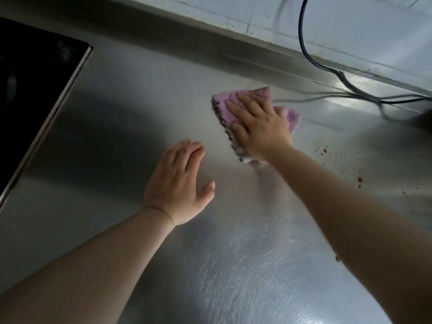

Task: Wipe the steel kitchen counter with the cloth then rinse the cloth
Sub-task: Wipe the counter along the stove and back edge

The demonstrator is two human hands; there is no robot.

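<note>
A folded pink cloth (228, 106) with a grey underside lies on the steel counter (121, 118), right of the middle. My right hand (259, 123) presses flat on the cloth with straight, spread fingers. My left hand (178, 183) hovers or rests just above the counter with straight fingers, a little to the left of the cloth and nearer to me; it holds nothing. Brown specks (323, 150) and a brown spot (360, 179) mark the counter to the right of the cloth.
A black glass cooktop (35, 97) is set into the counter at the left. A black cable (327, 66) runs down the tiled wall (350, 26) and along the counter's back edge to the right.
</note>
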